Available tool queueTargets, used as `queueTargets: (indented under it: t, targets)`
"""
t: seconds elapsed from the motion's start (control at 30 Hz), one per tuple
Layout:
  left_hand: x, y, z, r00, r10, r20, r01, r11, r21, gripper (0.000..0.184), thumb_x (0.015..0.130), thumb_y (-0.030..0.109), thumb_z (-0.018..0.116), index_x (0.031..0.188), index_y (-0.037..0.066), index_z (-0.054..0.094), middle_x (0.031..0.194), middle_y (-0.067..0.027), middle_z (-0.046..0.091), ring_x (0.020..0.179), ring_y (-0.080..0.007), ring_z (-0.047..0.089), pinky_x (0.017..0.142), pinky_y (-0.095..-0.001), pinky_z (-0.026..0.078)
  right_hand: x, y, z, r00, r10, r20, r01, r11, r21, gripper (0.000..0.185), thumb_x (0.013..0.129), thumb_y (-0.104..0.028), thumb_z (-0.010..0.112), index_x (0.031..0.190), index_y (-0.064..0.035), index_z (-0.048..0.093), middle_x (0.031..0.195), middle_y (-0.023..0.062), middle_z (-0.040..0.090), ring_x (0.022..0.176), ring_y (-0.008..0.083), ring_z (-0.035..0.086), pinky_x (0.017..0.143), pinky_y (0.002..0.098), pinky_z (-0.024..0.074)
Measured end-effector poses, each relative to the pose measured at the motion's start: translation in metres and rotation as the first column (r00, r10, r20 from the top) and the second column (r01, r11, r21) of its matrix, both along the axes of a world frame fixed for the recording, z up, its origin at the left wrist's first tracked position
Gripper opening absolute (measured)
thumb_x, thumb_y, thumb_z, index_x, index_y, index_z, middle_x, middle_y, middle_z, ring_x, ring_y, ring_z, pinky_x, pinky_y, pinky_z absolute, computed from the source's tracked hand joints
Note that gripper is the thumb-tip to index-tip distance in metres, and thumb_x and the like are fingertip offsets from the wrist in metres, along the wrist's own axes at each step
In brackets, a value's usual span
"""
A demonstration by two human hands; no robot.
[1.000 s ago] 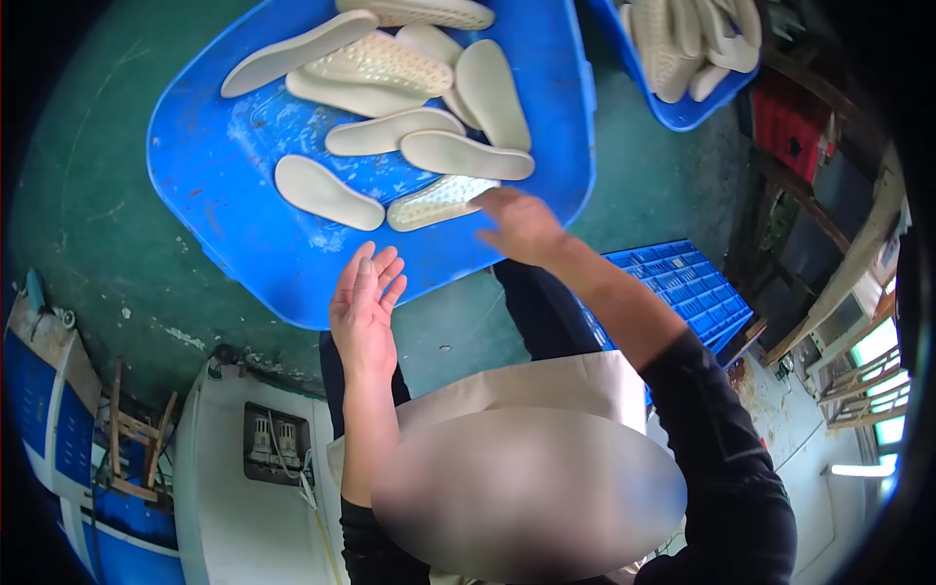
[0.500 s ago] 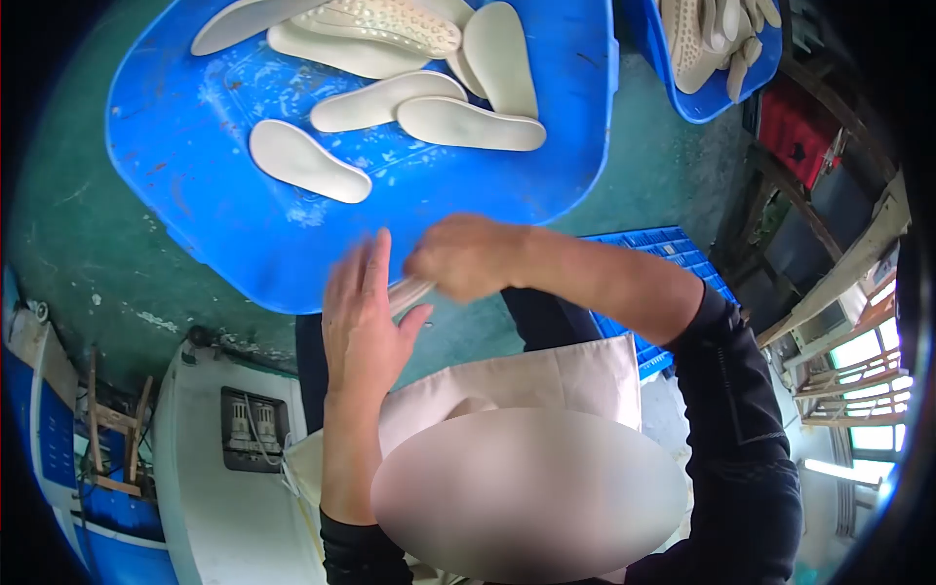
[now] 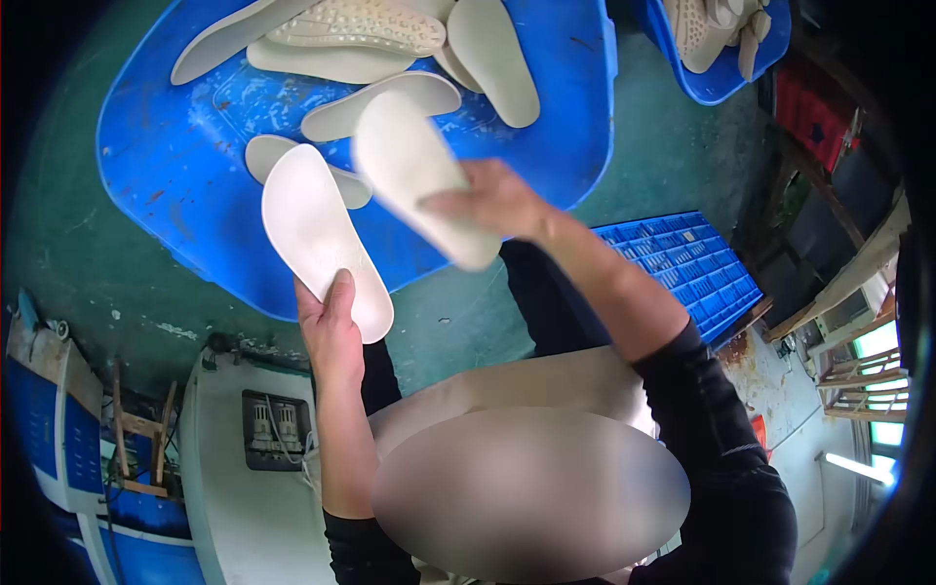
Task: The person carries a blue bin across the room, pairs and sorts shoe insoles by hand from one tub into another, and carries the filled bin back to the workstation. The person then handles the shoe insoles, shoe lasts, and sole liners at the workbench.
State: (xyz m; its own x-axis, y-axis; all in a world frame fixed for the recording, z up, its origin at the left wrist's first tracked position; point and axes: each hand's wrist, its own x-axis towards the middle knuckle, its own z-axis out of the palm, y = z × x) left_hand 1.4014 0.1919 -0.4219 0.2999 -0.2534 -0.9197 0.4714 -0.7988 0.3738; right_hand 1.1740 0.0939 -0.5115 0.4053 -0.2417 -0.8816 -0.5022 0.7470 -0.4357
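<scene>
A cream insole (image 3: 317, 229) is gripped near its heel by my left hand (image 3: 330, 336), thumb on top and fingers beneath. My right hand (image 3: 497, 202) has closed on a second insole (image 3: 405, 161), which is tilted and blurred by motion. Both are held over the near part of a large blue tub (image 3: 210, 219). Inside that tub, a loose insole (image 3: 265, 153) lies partly hidden behind the left one. Farther back rest several more, among them a studded piece (image 3: 361, 31) and a smooth insole (image 3: 492, 63).
A smaller blue tub (image 3: 717, 90) with more pale pieces stands at the upper right. By my right forearm is a blue slatted crate (image 3: 682, 268). At the lower left stands a pale machine cabinet (image 3: 229, 507). A cream apron (image 3: 546, 375) covers my lap.
My hands were close together around a thin pale item, and have moved apart. Each now shows an insole face up; the right hand has lifted its one over the tub.
</scene>
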Motion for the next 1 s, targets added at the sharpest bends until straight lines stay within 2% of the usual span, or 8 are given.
queueTargets:
  t: [0.2, 0.27, 0.33, 0.43, 0.53, 0.63, 0.8, 1.0]
  targets:
    - [-0.009, -0.005, 0.002, 0.981, 0.088, -0.172, -0.092, 0.996, -0.014, 0.06, 0.088, 0.018, 0.079, 0.136, -0.003, 0.052, 0.128, -0.013, 0.06, 0.117, -0.0207, 0.058, 0.103, -0.0376, 0.046, 0.052, -0.034, 0.077, 0.815, 0.558, 0.154, -0.552, 0.829, -0.085, 0.051, 0.089, -0.042, 0.072, 0.116, 0.0004, 0.065, 0.108, 0.0248, 0.067, 0.101, 0.0382, 0.064, 0.091, 0.0434, 0.0498]
    - [-0.006, -0.012, 0.001, 0.989, 0.083, -0.119, -0.088, 0.996, -0.035, 0.059, 0.088, 0.019, 0.079, 0.136, -0.003, 0.052, 0.128, -0.0127, 0.06, 0.117, -0.0204, 0.059, 0.103, -0.0376, 0.046, 0.03, -0.035, 0.034, 0.958, 0.119, -0.262, -0.215, 0.901, -0.376, 0.056, 0.087, -0.043, 0.072, 0.122, -0.0003, 0.061, 0.109, 0.0258, 0.066, 0.102, 0.0377, 0.064, 0.092, 0.0443, 0.0493]
    - [-0.005, -0.012, 0.003, 0.995, 0.079, -0.064, -0.082, 0.996, -0.04, 0.059, 0.088, 0.019, 0.079, 0.135, -0.003, 0.053, 0.128, -0.0123, 0.06, 0.116, -0.0202, 0.059, 0.103, -0.0375, 0.046, -0.001, -0.045, -0.038, 0.713, -0.242, -0.658, -0.523, 0.44, -0.73, 0.059, 0.081, -0.032, 0.077, 0.125, 0.0011, 0.056, 0.106, 0.0255, 0.067, 0.097, 0.0381, 0.066, 0.091, 0.0433, 0.0519]
    - [0.006, -0.014, 0.0, 0.994, 0.111, 0.009, -0.109, 0.989, -0.096, 0.056, 0.088, 0.019, 0.079, 0.133, -0.004, 0.054, 0.127, -0.0124, 0.061, 0.116, -0.0206, 0.059, 0.104, -0.0378, 0.045, -0.008, -0.055, -0.092, 0.555, -0.414, -0.722, -0.487, 0.542, -0.685, 0.064, 0.076, -0.027, 0.08, 0.129, -0.0005, 0.055, 0.107, 0.0262, 0.068, 0.1, 0.0388, 0.066, 0.09, 0.0454, 0.0521]
    - [0.029, -0.002, 0.004, 0.997, 0.022, 0.078, -0.015, 0.996, -0.088, 0.059, 0.092, 0.022, 0.074, 0.139, -0.002, 0.049, 0.13, -0.0117, 0.06, 0.116, -0.0217, 0.061, 0.098, -0.0379, 0.05, -0.001, -0.039, -0.097, 0.575, -0.197, -0.794, -0.316, 0.841, -0.438, 0.072, 0.073, -0.028, 0.083, 0.133, -0.0012, 0.053, 0.116, 0.0248, 0.066, 0.112, 0.0388, 0.063, 0.094, 0.0424, 0.0501]
    - [0.038, -0.01, 0.004, 0.978, 0.169, 0.123, -0.158, 0.983, -0.095, 0.056, 0.093, 0.023, 0.073, 0.138, -0.002, 0.05, 0.13, -0.0119, 0.06, 0.113, -0.0217, 0.063, 0.093, -0.0373, 0.055, -0.006, 0.001, -0.096, 0.726, -0.53, -0.438, 0.296, 0.815, -0.498, 0.069, 0.079, -0.028, 0.081, 0.136, -0.0003, 0.051, 0.12, 0.0182, 0.066, 0.116, 0.0356, 0.061, 0.097, 0.0402, 0.0493]
    - [0.052, -0.012, 0.004, 0.966, 0.207, 0.154, -0.195, 0.977, -0.089, 0.055, 0.095, 0.027, 0.07, 0.137, -0.002, 0.05, 0.13, -0.0124, 0.06, 0.114, -0.0224, 0.063, 0.094, -0.0383, 0.054, 0.069, 0.019, -0.109, 0.059, -0.991, -0.118, 0.993, 0.047, 0.108, 0.057, 0.092, -0.027, 0.073, 0.135, 0.0028, 0.05, 0.125, 0.0096, 0.064, 0.111, 0.0278, 0.063, 0.096, 0.0456, 0.0509]
    - [0.08, -0.003, 0.002, 0.947, 0.196, 0.256, -0.189, 0.981, -0.052, 0.059, 0.093, 0.03, 0.072, 0.136, -0.005, 0.051, 0.131, -0.0146, 0.059, 0.113, -0.0229, 0.062, 0.094, -0.0385, 0.054, 0.105, -0.027, -0.134, -0.054, -0.975, -0.215, 0.992, -0.027, -0.125, 0.052, 0.09, -0.02, 0.075, 0.131, 0.0036, 0.054, 0.122, 0.0132, 0.065, 0.106, 0.0249, 0.065, 0.093, 0.0416, 0.0543]
